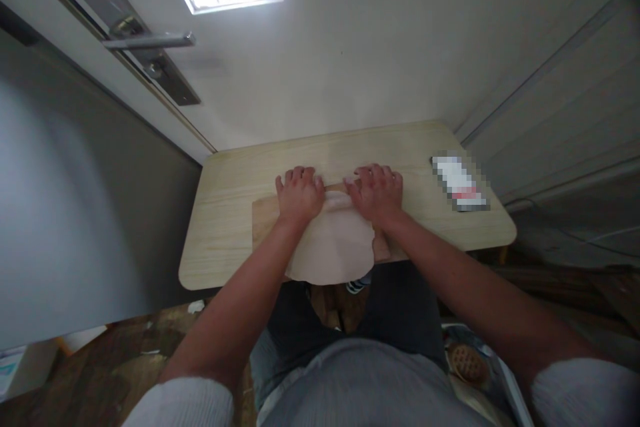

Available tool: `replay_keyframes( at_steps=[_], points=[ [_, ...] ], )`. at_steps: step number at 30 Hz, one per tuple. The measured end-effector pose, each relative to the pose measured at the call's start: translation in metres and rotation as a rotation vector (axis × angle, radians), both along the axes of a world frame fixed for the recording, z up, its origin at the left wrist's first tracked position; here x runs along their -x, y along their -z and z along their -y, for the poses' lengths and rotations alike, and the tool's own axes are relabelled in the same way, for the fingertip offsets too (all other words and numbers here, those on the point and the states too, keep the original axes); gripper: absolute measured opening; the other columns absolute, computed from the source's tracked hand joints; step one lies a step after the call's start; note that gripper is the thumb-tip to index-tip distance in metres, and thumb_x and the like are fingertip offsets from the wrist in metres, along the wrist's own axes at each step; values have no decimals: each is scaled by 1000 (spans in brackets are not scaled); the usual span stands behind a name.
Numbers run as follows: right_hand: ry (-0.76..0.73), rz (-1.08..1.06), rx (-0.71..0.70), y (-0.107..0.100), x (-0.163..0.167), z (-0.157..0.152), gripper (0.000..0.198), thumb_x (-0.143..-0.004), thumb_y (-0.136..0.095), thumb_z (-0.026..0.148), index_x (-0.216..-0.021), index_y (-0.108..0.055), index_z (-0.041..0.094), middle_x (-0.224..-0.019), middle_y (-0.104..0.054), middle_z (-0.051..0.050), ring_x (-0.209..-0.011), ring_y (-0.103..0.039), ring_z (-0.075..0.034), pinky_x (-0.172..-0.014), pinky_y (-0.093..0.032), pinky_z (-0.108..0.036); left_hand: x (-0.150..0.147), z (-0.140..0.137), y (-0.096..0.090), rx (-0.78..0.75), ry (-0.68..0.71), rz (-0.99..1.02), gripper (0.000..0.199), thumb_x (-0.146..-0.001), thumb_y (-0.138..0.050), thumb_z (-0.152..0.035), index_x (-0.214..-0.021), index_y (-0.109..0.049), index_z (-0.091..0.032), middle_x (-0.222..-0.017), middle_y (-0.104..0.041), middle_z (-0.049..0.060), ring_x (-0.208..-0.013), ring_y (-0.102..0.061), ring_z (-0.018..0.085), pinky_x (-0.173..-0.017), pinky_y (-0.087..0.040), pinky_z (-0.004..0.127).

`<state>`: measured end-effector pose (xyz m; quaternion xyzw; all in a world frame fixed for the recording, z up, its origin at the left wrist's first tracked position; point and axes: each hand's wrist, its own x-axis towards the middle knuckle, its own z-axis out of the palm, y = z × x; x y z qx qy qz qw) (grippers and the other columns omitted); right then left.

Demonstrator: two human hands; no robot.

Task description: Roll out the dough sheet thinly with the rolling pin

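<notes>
Left hand [301, 197] and right hand [376, 193] palm-down at far edge of pale sheet [334, 247]; cannot tell if either grips. Wooden board [263, 215] beneath hands, on surface [220, 213].

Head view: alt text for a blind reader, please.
The left hand and right hand rest at the far side of a pale, wavy-edged sheet over a flat tan piece on a light table. A pixelated item lies to their right.

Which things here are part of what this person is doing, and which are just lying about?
In use:
pale sheet, between left hand and right hand
brown piece beneath it
table

Apparently just lying about:
pixelated flat item, table's right end
lattice-patterned round thing, lower right
white scrap, floor
</notes>
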<state>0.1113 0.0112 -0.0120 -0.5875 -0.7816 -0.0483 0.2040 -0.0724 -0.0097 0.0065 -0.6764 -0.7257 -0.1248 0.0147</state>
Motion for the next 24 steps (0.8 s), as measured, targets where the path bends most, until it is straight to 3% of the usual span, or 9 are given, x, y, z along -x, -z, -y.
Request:
replay_keyframes(
  at_steps=[12, 24],
  points=[
    [56, -13, 71, -2, 8, -17, 50, -98, -37, 56, -107, -68, 18, -108, -64, -15, -102, -49, -31, -81, -28, -40, 2, -16, -9, -7, -20, -36, 42, -102, -27, -36, -113, -64, -19, -117, -65, 13, -113, -55, 29, -97, -39, 44],
    [73, -32, 89, -5, 12, -27, 52, -98, -36, 56, -105, -69, 17, -107, -65, -16, -101, -51, -30, -80, -31, -40, 7, -30, -6, 16, -36, -41, 44, -102, -24, -38, -112, -63, -19, -116, -64, 14, -111, -56, 29, -89, -44, 41]
  ],
)
